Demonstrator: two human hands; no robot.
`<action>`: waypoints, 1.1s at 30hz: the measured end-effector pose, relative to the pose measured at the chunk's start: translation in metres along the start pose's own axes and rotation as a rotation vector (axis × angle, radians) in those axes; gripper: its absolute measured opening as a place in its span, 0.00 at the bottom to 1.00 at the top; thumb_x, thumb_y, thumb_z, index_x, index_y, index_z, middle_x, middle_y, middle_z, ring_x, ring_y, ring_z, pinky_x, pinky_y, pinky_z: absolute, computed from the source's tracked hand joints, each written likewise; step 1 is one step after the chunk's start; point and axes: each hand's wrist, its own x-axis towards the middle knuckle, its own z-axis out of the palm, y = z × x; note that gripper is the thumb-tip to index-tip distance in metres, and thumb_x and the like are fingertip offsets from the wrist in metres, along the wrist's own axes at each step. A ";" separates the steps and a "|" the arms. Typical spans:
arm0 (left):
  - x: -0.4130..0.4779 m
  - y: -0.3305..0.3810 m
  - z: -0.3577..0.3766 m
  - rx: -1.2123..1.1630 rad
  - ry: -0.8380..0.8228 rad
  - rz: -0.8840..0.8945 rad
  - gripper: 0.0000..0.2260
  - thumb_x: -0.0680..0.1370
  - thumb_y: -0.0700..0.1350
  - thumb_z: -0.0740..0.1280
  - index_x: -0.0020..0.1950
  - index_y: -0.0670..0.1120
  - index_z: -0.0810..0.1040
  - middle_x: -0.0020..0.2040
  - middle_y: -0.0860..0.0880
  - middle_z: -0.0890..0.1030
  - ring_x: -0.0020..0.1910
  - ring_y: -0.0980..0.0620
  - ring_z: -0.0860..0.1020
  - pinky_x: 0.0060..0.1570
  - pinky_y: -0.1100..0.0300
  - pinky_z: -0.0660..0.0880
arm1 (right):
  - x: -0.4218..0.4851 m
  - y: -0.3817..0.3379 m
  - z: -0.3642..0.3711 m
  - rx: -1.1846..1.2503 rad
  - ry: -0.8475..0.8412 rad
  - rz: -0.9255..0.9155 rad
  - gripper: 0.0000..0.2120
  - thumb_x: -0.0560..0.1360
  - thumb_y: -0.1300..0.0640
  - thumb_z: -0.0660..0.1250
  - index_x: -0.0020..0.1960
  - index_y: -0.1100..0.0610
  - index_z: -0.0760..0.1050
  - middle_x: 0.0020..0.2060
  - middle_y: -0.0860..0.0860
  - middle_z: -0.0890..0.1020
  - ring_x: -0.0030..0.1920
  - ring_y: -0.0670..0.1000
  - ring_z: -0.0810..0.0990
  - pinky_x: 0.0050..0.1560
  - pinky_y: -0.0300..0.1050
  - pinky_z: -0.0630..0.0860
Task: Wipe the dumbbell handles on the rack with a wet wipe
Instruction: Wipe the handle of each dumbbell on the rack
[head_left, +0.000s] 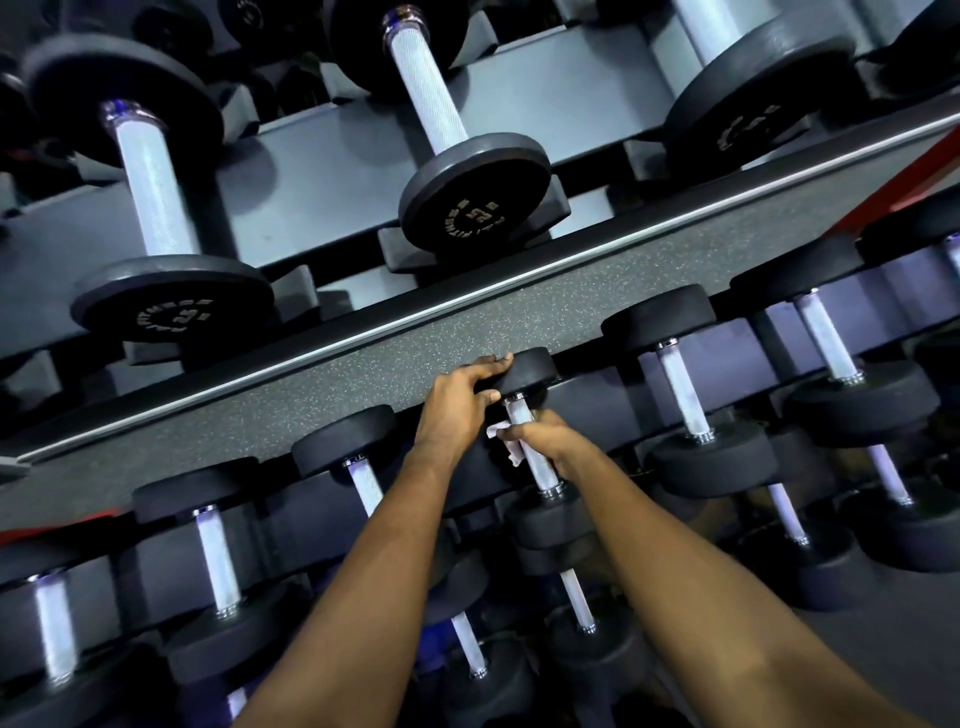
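**Wipe on the handle, middle tier**

Your left hand (460, 402) curls over the far head of a dumbbell (527, 370) on the middle tier of the rack (592, 410), fingers across the top and thumb underneath. Your right hand (550, 441) is wrapped round that dumbbell's handle (537, 465). It pinches the white wet wipe (503, 432) against the metal near the upper end, and a corner of the wipe hangs loose below your fingers. Larger dumbbells (475, 200) sit on the tier above.
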 end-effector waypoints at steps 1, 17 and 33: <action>0.000 -0.001 0.001 -0.001 0.001 0.003 0.24 0.75 0.34 0.71 0.66 0.58 0.79 0.68 0.55 0.77 0.70 0.58 0.71 0.70 0.67 0.62 | 0.003 -0.001 0.004 0.009 0.059 -0.008 0.13 0.70 0.59 0.74 0.52 0.62 0.79 0.35 0.54 0.83 0.32 0.49 0.79 0.35 0.41 0.80; 0.001 -0.006 0.006 -0.038 0.026 0.004 0.24 0.75 0.33 0.70 0.66 0.56 0.80 0.67 0.54 0.78 0.70 0.57 0.72 0.72 0.64 0.63 | -0.002 -0.006 0.031 -0.428 0.422 -0.026 0.26 0.75 0.52 0.67 0.68 0.61 0.65 0.63 0.61 0.76 0.64 0.62 0.74 0.62 0.51 0.71; -0.011 0.012 0.002 0.021 0.046 -0.030 0.24 0.77 0.35 0.69 0.68 0.58 0.77 0.69 0.55 0.76 0.70 0.53 0.73 0.70 0.64 0.63 | -0.022 0.026 -0.051 -0.172 0.414 -0.261 0.09 0.68 0.63 0.77 0.45 0.53 0.83 0.33 0.47 0.79 0.35 0.47 0.75 0.40 0.42 0.71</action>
